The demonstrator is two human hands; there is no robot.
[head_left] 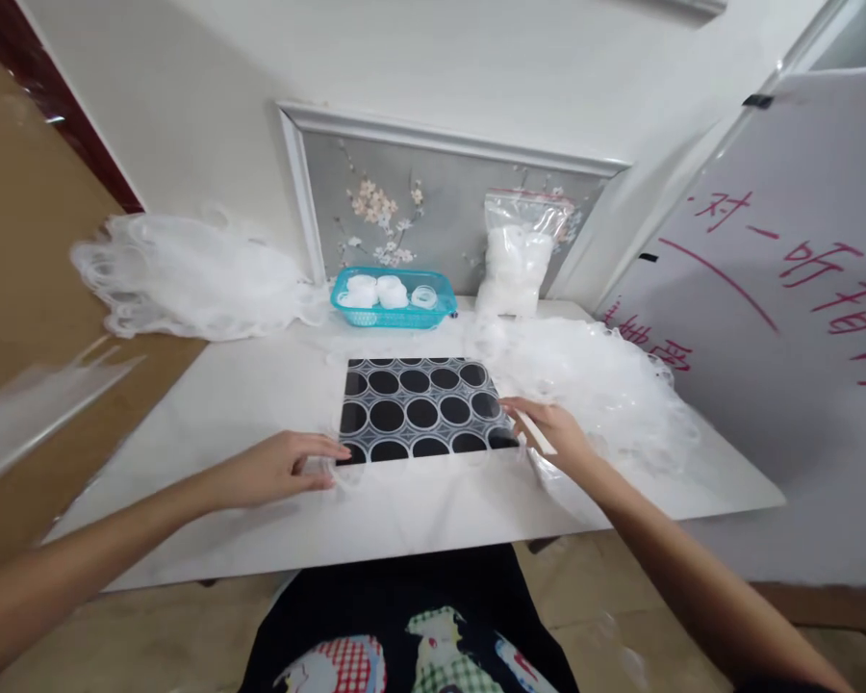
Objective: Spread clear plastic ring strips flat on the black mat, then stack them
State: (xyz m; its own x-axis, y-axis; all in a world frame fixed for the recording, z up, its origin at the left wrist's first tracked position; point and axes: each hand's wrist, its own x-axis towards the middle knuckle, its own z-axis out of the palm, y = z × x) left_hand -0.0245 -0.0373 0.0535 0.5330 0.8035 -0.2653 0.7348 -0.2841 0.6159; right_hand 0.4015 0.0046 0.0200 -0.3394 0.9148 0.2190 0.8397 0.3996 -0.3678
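Observation:
A black tray [419, 409] with rows of round wells lies in the middle of the white table [260, 404]. My left hand [281, 467] rests at the tray's near left corner, fingers stretched flat towards it, touching a clear ring at the edge. My right hand [548, 428] is at the tray's right edge, fingers curled over a thin white piece that I cannot make out clearly. A heap of clear plastic rings [606, 385] lies just right of the tray, beside my right hand.
A teal basket [394, 298] with white ring stacks stands at the table's back. A clear bag [516, 255] of white pieces leans on the wall. Another heap of clear rings [180, 274] lies back left. A whiteboard [786, 318] with red writing stands right.

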